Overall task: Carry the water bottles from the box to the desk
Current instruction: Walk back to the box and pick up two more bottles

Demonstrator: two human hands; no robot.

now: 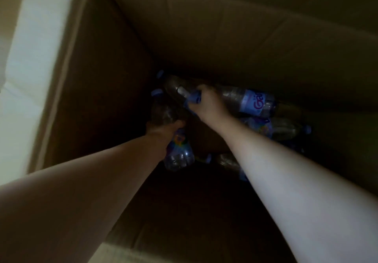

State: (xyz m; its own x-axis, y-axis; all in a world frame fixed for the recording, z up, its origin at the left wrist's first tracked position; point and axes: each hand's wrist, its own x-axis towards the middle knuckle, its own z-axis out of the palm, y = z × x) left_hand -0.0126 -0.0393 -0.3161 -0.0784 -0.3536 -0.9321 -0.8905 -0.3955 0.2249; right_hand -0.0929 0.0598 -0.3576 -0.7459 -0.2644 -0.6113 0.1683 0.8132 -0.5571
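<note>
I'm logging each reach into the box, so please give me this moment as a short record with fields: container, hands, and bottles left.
container: deep cardboard box, dim inside
left hand: grip closed around the body of a bottle
right hand: fingers curled at a blue bottle cap
loose bottles: several lying on the box floor, one with a blue label
desk: not in view

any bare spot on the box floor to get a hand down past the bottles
Bare floor shows between the two forearms, bordered by the bottle in the left hand and the loose bottles on the right. The near part of the box is too dark to judge. It is crowded in the far corner, where the right hand grips bottle necks.
</note>
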